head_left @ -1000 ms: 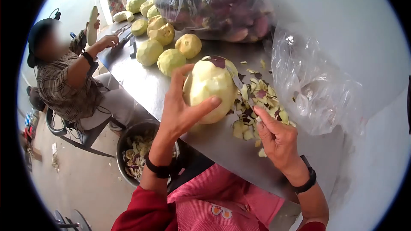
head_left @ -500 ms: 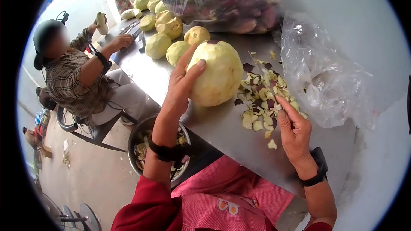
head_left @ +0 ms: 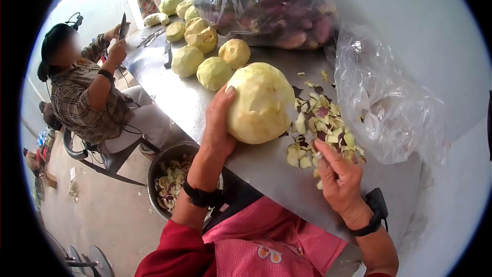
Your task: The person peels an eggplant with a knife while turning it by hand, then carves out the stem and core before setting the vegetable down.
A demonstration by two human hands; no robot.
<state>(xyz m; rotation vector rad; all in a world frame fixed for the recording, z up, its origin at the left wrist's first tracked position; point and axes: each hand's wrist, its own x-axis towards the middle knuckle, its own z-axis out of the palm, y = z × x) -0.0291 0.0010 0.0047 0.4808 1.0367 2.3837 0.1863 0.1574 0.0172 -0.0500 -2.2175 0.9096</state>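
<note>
My left hand (head_left: 218, 125) supports a large peeled round eggplant (head_left: 260, 103), its thumb on the near side and most fingers hidden beneath. The flesh is pale yellow-green with flat cut facets. Below and right of it, my right hand (head_left: 342, 179) is closed around the handle of a small knife (head_left: 309, 136). The blade points toward the eggplant and is blurred, and a pale sliver of peel shows near it. Pale and purple peelings (head_left: 332, 128) lie scattered on the metal table (head_left: 266, 166) beyond my right hand.
Several peeled eggplants (head_left: 214, 73) stand further along the table. Behind them sits a clear bag of purple eggplants (head_left: 277, 13). A crumpled plastic bag (head_left: 384, 97) lies right. A metal bowl of peelings (head_left: 154, 187) is below the table edge. A seated co-worker (head_left: 87, 102) works left.
The eggplant has tipped and come slightly nearer, so its purple top patch is mostly out of sight. My right hand and knife have moved left toward it. The co-worker's hands have come together.
</note>
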